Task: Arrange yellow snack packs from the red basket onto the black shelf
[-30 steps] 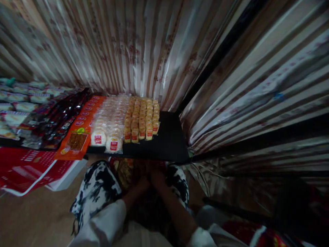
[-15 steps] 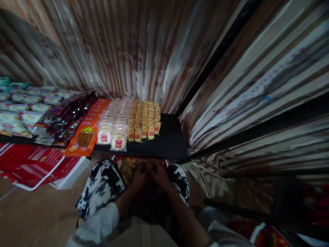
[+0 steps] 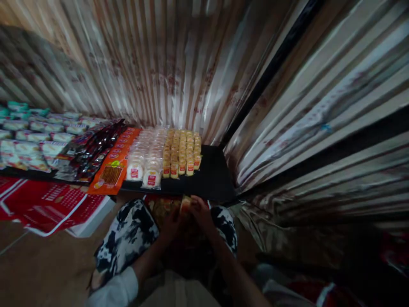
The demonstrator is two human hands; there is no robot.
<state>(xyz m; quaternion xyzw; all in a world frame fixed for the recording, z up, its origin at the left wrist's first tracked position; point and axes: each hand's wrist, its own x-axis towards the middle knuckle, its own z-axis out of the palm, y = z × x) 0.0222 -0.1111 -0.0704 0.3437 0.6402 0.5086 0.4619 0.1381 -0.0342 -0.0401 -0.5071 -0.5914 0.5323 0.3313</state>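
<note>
Between my knees stands a red-edged bag [image 3: 159, 204] holding several yellowish wrapped snacks. My right hand [image 3: 200, 211] is closed on a small wrapped snack [image 3: 185, 203], raised over the bag just below the shelf edge. My left hand [image 3: 171, 224] is beside it, lower in the bag's mouth; its fingers are dark and blurred. On the black shelf [image 3: 207, 181] ahead, rows of small yellow wrapped snacks [image 3: 182, 155] stand upright. Left of them are rows of round white wrapped crackers [image 3: 151, 177].
An orange snack packet [image 3: 110, 172], dark shiny packets [image 3: 92, 149] and white packets [image 3: 28, 149] fill the shelf's left part. A red bag [image 3: 57, 204] sits below it. Corrugated metal walls [image 3: 179, 72] close off the back and right, with a black beam [image 3: 271, 72].
My hands, close together over the bag before, are now slightly apart. A wrapped snack now shows in my right hand. The view has shifted slightly, moving the shelf goods rightward.
</note>
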